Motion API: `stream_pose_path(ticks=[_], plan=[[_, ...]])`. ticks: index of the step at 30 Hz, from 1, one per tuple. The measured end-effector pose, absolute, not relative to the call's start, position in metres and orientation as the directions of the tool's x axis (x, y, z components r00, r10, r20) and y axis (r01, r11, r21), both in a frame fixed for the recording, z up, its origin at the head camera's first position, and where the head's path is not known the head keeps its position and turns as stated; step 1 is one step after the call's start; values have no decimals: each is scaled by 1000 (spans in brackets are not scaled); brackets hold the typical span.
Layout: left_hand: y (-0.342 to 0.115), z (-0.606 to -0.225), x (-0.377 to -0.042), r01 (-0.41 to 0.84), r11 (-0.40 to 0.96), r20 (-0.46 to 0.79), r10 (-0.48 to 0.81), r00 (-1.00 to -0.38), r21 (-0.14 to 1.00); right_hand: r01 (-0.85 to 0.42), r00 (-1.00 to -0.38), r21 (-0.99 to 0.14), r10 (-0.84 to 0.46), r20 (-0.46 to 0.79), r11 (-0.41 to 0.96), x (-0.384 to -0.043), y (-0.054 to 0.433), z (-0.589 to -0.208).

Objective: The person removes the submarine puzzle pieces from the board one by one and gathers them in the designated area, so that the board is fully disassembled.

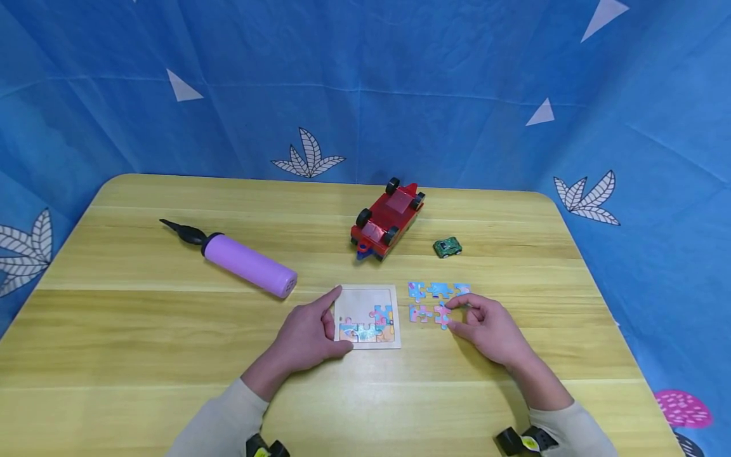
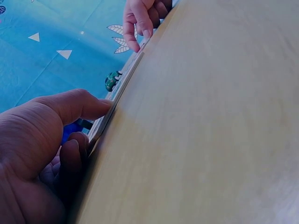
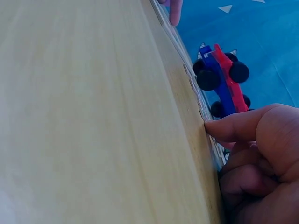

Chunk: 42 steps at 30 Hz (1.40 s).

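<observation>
A square puzzle board (image 1: 365,292) with a pale frame lies on the table, partly filled with pastel pieces along its bottom and right side. My left hand (image 1: 311,333) grips its left side, index finger at the top corner and thumb at the bottom edge. To the right, my right hand (image 1: 485,327) pinches a pink and blue puzzle piece (image 1: 441,315) between thumb and index finger, at table level. Other loose puzzle pieces (image 1: 439,290) lie in two rows around it. In the right wrist view, the right fingers (image 3: 243,126) hide most of that piece.
Behind the board, a red toy car (image 1: 391,219) lies wheels up, with a small green toy car (image 1: 448,247) to its right. A purple hand pump (image 1: 249,264) with a black nozzle lies at the left. Blue printed cloth (image 1: 365,82) hangs behind the wooden table (image 1: 143,355).
</observation>
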State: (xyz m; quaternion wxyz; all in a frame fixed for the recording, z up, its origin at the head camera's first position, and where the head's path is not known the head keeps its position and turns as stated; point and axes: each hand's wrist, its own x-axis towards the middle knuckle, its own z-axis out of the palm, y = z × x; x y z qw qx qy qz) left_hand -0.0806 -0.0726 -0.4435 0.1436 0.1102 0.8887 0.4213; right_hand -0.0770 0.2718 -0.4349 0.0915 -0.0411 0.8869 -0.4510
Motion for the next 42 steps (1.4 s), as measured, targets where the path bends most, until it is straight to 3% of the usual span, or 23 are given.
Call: stream_pose_path(ticks=[18,26,42], plan=[[-74,-444,-80,85,610,-146,320,-936,788,-16,-994,-863,-104,-43,505,-68,252,-436],[-75,-444,-80,118,595,-114,337,-934,795,-41,-987,-898,-160,-33,437,-62,227,-436],[-73,-444,-81,93,602,-141,331,-933,793,-81,-968,-900,-249,-32,429,-62,187,-437]])
